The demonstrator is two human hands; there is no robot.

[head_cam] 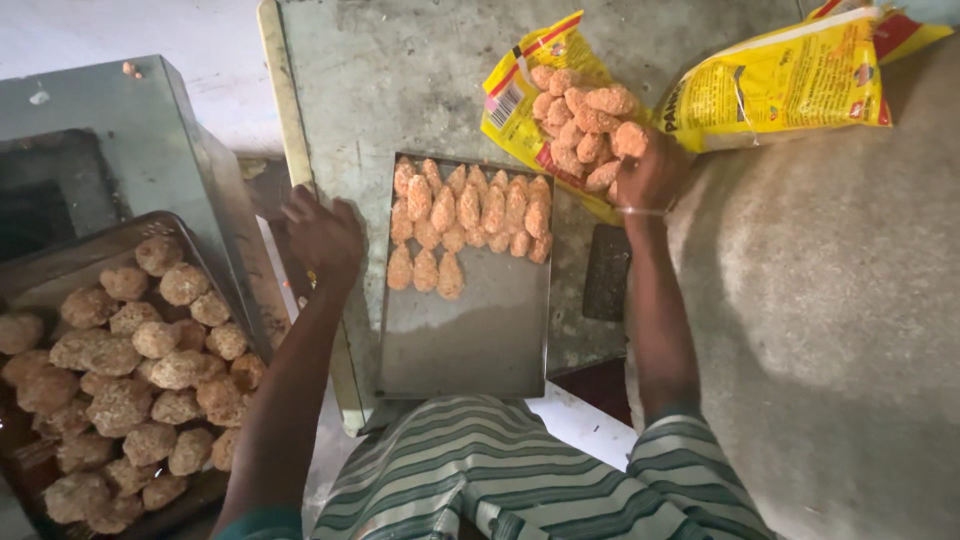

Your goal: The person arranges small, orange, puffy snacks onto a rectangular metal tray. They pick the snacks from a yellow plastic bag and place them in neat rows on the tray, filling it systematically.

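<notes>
A metal tray (465, 340) lies in front of me with several orange breaded pieces (468, 210) in rows across its far half. My right hand (648, 178) reaches into a pile of the same orange pieces (580, 120) heaped on an opened yellow packet (520, 95), fingers closed around one or more pieces. My left hand (322, 232) rests on the left edge of the work table (400, 70), beside the tray, holding nothing that I can see.
A second yellow packet (790, 80) lies at the far right. A large tray of brown coated balls (130, 360) stands at my left beside a grey metal box (110, 130). A dark flat slab (607, 272) sits right of the tray. A grey sack-like surface (830, 300) fills the right.
</notes>
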